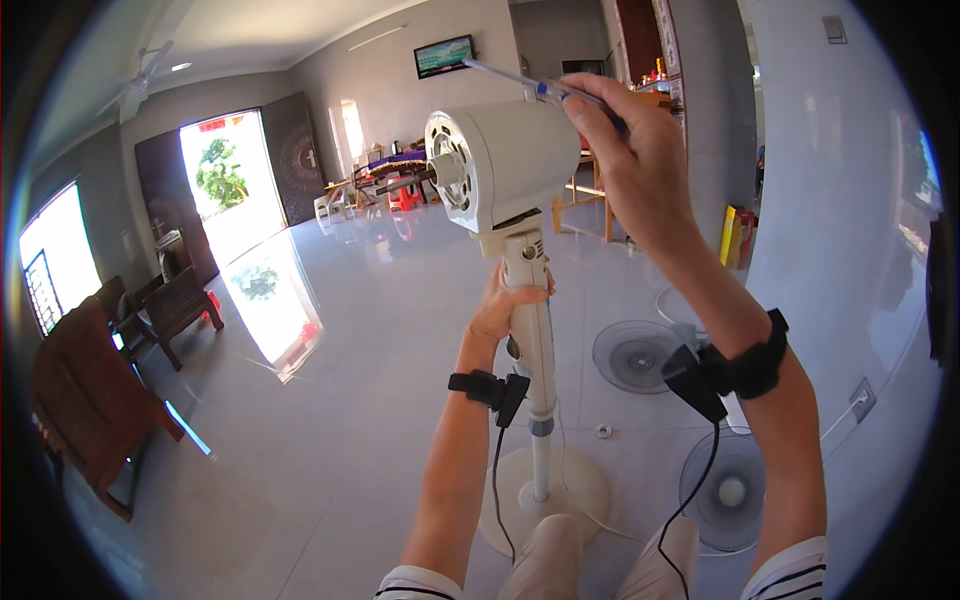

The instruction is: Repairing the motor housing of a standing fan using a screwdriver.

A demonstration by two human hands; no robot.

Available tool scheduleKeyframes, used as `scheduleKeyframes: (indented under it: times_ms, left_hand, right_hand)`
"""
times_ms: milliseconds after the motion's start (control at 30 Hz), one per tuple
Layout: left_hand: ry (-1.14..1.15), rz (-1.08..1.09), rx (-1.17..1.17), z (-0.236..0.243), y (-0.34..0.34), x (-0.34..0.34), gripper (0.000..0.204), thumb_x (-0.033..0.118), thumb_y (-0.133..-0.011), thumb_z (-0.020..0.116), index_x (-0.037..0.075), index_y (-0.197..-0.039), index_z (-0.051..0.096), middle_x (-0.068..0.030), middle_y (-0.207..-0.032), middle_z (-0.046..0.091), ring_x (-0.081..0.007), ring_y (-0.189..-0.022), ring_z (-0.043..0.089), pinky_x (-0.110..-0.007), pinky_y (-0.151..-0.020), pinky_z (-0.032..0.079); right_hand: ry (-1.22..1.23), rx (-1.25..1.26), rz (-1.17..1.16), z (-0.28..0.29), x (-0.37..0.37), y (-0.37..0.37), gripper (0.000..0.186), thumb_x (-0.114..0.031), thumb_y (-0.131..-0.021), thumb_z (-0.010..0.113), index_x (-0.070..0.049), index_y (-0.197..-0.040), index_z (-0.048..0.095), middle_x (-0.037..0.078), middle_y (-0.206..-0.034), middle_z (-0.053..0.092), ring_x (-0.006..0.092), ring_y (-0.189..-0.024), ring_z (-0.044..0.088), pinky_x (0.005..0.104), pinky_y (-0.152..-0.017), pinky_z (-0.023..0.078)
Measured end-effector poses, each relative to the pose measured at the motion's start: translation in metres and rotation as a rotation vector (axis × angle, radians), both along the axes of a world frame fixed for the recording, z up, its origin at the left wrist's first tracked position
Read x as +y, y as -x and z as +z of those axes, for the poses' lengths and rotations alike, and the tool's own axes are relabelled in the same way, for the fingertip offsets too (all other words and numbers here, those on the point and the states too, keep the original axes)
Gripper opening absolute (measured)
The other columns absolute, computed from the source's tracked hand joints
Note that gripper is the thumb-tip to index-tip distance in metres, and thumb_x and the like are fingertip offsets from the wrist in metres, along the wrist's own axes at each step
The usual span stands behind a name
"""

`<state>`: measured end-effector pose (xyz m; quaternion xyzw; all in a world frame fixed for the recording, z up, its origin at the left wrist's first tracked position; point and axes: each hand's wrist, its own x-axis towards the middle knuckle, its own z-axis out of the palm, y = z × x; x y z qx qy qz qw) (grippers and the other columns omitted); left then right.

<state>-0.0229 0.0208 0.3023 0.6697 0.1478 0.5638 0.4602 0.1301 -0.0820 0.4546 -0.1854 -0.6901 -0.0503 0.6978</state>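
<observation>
In front of me stands a cream pedestal fan (pixel 505 155), its front bare of grille and blades, with a motor shaft and slotted plate showing on the left side of the head. My left hand (pixel 505 300) is wrapped round its neck just under the head. My right hand (pixel 630 140) is raised at the upper right of the fan head, closed on a screwdriver (pixel 548 90) with a blue and dark handle. The screwdriver's thin metal shaft points up and to the left, above the motor housing. Its tip looks clear of the fan.
On the floor to the right lie a round fan grille (pixel 635 352) and another grille (pixel 728 480) with a pale centre. A small ring (pixel 603 431) rests near the round base (pixel 590 480). A white cord trails to a wall socket (pixel 862 398). Wooden chairs (pixel 95 400) stand at left.
</observation>
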Motion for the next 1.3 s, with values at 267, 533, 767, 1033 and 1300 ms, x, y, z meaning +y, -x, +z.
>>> scheduleKeyframes:
  times_ms: [267, 533, 767, 1033, 1300]
  left_hand:
    - [-0.003, -0.027, -0.022, 0.0, -0.007, 0.001, 0.053, 0.018, -0.055, 0.067, 0.003, -0.103, 0.049, -0.0083, -0.076, 0.058, -0.0179, -0.075, 0.055, -0.03, -0.071, 0.042]
    - [0.007, -0.021, -0.008, 0.002, 0.002, 0.002, 0.053, 0.018, -0.055, 0.067, 0.001, -0.102, 0.05, -0.008, -0.077, 0.058, -0.0179, -0.074, 0.056, -0.03, -0.071, 0.043]
    - [0.015, -0.017, -0.034, 0.002, -0.004, -0.003, 0.053, 0.017, -0.056, 0.066, 0.0, -0.103, 0.051, -0.0084, -0.079, 0.058, -0.0181, -0.073, 0.056, -0.03, -0.072, 0.044]
    - [-0.018, -0.016, -0.014, 0.002, 0.001, 0.0, 0.052, 0.016, -0.056, 0.065, 0.0, -0.103, 0.05, -0.0082, -0.078, 0.057, -0.0182, -0.074, 0.056, -0.03, -0.072, 0.044]
    - [0.002, -0.029, -0.047, -0.003, 0.0, 0.005, 0.051, 0.016, -0.056, 0.067, 0.001, -0.103, 0.051, -0.0082, -0.077, 0.058, -0.018, -0.074, 0.056, -0.03, -0.07, 0.044]
  right_hand:
    - [0.218, 0.071, 0.097, 0.03, 0.033, 0.019, 0.027, -0.022, -0.085, 0.058, 0.001, -0.095, 0.064, 0.006, -0.066, 0.062, 0.0135, -0.055, 0.054, 0.0282, -0.055, 0.041]
    - [0.524, 0.54, 0.67, -0.001, 0.029, -0.021, 0.026, -0.006, -0.08, 0.06, -0.007, -0.105, 0.056, 0.008, -0.091, 0.064, 0.0111, -0.082, 0.057, 0.0258, -0.069, 0.045]
    - [0.786, 0.597, 0.872, -0.047, 0.072, -0.062, 0.022, -0.011, -0.077, 0.068, -0.007, -0.095, 0.056, 0.005, -0.076, 0.058, 0.0105, -0.06, 0.053, 0.0251, -0.054, 0.044]
    - [1.083, 0.477, 0.868, -0.072, 0.111, -0.038, 0.089, -0.053, -0.061, 0.079, -0.005, -0.125, 0.041, 0.013, -0.096, 0.06, 0.0031, -0.043, 0.029, 0.0182, -0.044, 0.03]
    - [0.997, 0.336, 1.096, -0.047, 0.12, -0.004, 0.06, -0.066, -0.07, 0.064, -0.015, -0.099, 0.052, 0.003, -0.071, 0.052, 0.0048, -0.041, 0.028, 0.0183, -0.04, 0.021]
